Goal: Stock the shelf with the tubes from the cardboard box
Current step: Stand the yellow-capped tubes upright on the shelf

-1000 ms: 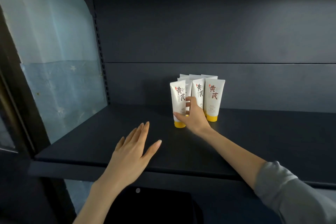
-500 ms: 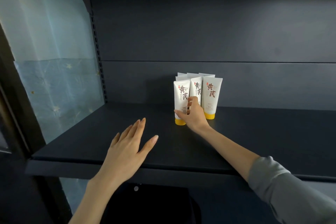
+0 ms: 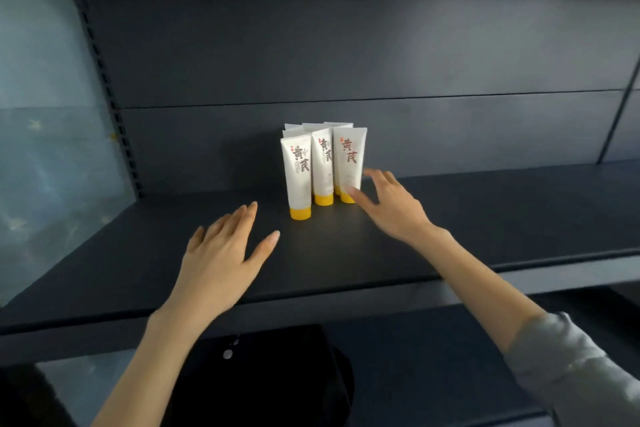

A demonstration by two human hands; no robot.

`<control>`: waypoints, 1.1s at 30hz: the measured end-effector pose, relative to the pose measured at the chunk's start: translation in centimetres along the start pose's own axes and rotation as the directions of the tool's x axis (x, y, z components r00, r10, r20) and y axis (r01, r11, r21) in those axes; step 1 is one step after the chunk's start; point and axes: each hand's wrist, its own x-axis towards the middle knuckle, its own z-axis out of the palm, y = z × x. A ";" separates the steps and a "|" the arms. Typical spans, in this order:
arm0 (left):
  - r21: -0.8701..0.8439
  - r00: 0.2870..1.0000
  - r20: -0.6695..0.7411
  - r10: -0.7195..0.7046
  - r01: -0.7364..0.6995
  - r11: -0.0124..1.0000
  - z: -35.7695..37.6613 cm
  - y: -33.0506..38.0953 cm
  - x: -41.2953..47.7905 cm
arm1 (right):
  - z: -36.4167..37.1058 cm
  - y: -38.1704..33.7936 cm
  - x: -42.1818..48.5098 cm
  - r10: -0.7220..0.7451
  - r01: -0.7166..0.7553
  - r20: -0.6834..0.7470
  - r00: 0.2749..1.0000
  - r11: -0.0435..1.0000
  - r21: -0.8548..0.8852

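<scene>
Item under inspection: a cluster of white tubes (image 3: 322, 163) with yellow caps, standing upright and cap-down on the dark shelf (image 3: 485, 218). Three tubes face forward, each bearing red-brown characters. The left-hand tube (image 3: 297, 177) stands nearest the shelf's front edge, the middle tube (image 3: 322, 166) stands a little further back, and the right-hand tube (image 3: 349, 156) stands further back again. The three stand side by side in close contact. Behind them, only the crimped tops of further tubes show, and their number cannot be told. The right hand (image 3: 394, 208) lies just right of the cluster, fingers spread and relaxed, gripping nothing. Its thumb tip crosses in front of the right-hand tube's lower end near the cap, but whether it makes contact cannot be told. The left hand (image 3: 221, 253) lies in front of and to the left of the cluster, clearly apart from it. It is flat, palm down, with the fingers straight and the thumb splayed, and it holds nothing. Whether it rests on the shelf cannot be told. A grey sleeve (image 3: 571, 367) covers the right forearm. Behind the cluster stands a dark back panel (image 3: 346, 45), and to the cluster's left a slotted upright (image 3: 110, 107).
</scene>
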 end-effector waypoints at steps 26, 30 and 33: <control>-0.005 0.950 -0.010 0.313 -0.313 0.950 3.6 18.2 -4.2 | -15.8 16.9 -24.9 0.329 -0.368 -0.164 0.930 0.823 -0.433; 0.018 0.905 0.005 0.426 -0.426 0.905 5.1 23.6 -7.3 | -18.0 20.5 -29.4 0.394 -0.424 -0.162 0.905 0.800 -0.425; -0.002 0.869 0.039 0.494 -0.494 0.869 6.6 27.6 -9.6 | -19.3 23.0 -32.5 0.437 -0.461 -0.159 0.885 0.775 -0.433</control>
